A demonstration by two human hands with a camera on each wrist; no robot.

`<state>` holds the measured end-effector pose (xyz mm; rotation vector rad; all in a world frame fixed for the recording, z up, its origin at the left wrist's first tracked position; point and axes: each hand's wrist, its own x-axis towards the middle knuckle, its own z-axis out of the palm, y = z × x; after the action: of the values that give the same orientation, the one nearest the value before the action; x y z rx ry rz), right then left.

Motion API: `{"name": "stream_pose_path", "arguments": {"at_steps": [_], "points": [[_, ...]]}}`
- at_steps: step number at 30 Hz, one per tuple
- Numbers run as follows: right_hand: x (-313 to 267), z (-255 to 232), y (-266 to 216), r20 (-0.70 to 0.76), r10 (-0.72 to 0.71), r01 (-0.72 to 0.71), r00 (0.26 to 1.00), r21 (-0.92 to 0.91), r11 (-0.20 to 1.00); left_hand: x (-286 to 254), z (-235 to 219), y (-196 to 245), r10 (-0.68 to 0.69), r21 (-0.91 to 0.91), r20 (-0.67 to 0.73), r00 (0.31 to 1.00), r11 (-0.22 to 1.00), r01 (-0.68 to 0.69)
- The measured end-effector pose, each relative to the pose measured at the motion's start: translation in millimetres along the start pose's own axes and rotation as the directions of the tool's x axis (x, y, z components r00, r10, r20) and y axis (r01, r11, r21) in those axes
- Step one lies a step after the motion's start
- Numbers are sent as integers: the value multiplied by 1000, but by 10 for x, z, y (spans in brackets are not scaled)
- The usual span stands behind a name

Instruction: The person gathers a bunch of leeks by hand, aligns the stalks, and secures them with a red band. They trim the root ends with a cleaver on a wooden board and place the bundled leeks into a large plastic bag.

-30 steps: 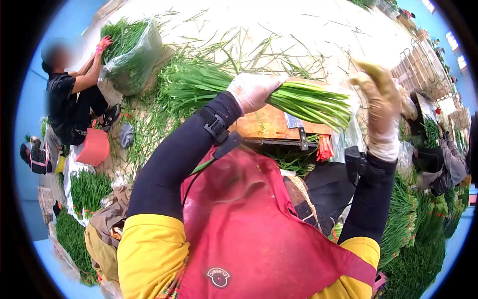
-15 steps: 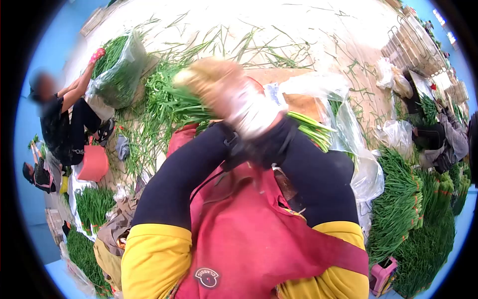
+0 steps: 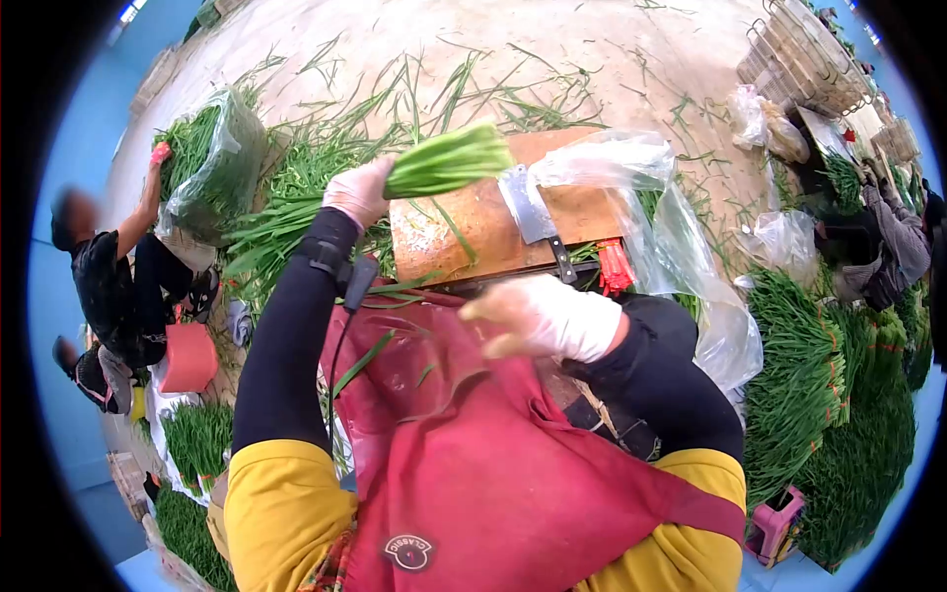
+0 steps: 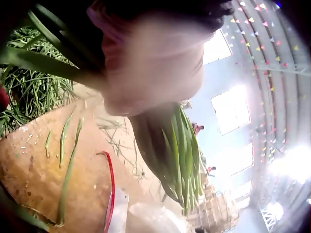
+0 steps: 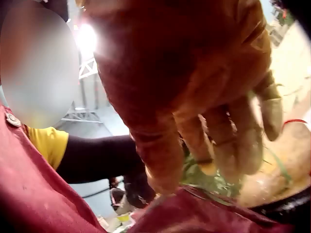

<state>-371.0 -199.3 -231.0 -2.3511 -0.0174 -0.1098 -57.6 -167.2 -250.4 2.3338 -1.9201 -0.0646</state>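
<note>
A: Where is the bunch of green stalks (image 3: 449,160)?

B: In the left hand (image 3: 360,192), by the left part of the brown board (image 3: 429,242). The fingers curl round it and hold it; its pale ends point right, and long leaves trail left over a heap of loose greens (image 3: 301,168).

A: And the right hand (image 3: 552,316)?

B: It holds nothing. Its gloved fingers are stretched out in front of the red apron (image 3: 493,474), near the board's near edge and well apart from the bunch.

A: What lies on the board?

B: 1 cleaver (image 3: 530,209), its black handle toward the near edge, and a few loose leaves (image 3: 460,237). In the left wrist view, 1 thin red strip (image 4: 112,189) runs along the blade. More red strips (image 3: 617,266) sit near the handle, and clear plastic (image 3: 681,232) drapes down the right side.

A: Anyone near?

B: 1 person (image 3: 113,286) sits at the left, a hand at a plastic bag (image 3: 237,163) of greens.
</note>
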Motion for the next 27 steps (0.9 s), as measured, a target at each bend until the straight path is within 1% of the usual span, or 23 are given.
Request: {"name": "stream_pose_path", "arguments": {"at_steps": [1,2,3,4,6,7,8,10,11,12,13,14,16,17,18,20,21,22,23,24,25,26,27], "points": [[-142,84,276,85,82,-77,993,-61,995,40,85,-165,-14,-28,-16,1000,1000,13],[-162,-48,317,242,322,-326,915,-24,945,37,35,-156,-21,-56,-14,1000,998,20],[-190,-32,548,234,393,-395,889,-37,918,68,31,-157,-19,-66,1,1000,998,19],[-266,-46,796,148,412,-405,899,-72,911,103,50,-165,-17,-78,14,1000,997,18],[-335,-110,1287,5,512,-509,859,-88,856,189,150,-147,16,-107,18,1000,994,-14],[-237,-287,1314,47,665,-656,745,-126,744,242,191,-110,48,-134,15,999,990,-46],[-301,-234,1613,-76,641,-645,764,-128,754,310,241,-62,35,-130,73,997,991,-26],[-304,-290,1958,-88,667,-672,740,-30,740,434,383,23,57,-68,158,986,997,-47],[-294,-299,2099,-83,690,-694,719,-45,718,475,461,77,105,-58,132,986,993,-98],[-260,-314,2238,-80,711,-716,698,-60,696,525,427,221,86,-15,207,974,996,-85],[-180,-346,2381,-72,761,-764,645,-87,639,588,519,280,93,-59,211,973,995,-83],[-145,-375,2505,-64,763,-765,643,-79,639,643,637,301,100,-102,214,972,992,-80],[-82,-486,2695,-399,728,-754,557,123,645,730,929,299,127,-179,169,977,979,-97],[-128,-393,3113,-496,676,-703,545,168,691,782,1062,299,122,-194,198,973,977,-83],[-178,-399,3184,-487,686,-709,541,175,683,833,1178,311,118,-210,227,967,975,-69],[-213,-565,3168,-502,727,-639,468,376,671,907,1416,359,102,-201,273,957,978,-47],[-93,-775,2779,-343,783,-720,519,320,616,932,1524,359,82,-186,306,948,982,-25],[-104,-695,2782,-257,787,-810,561,27,586,936,1631,346,82,-191,313,946,981,-22],[-48,-499,2798,-69,806,-741,588,-446,502,927,1737,339,91,-182,320,943,983,-33],[-154,-319,2720,84,752,-695,654,-326,641,924,1809,342,102,-175,327,939,984,-46],[-138,-363,2190,-44,767,-767,640,-80,636,936,1756,359,77,-205,373,925,979,1],[-135,-170,2061,-108,730,-738,674,-112,665,930,1720,389,82,-212,380,921,977,1],[-52,-244,1841,19,797,-796,603,-57,603,926,1680,409,74,-220,383,921,975,14]]}}
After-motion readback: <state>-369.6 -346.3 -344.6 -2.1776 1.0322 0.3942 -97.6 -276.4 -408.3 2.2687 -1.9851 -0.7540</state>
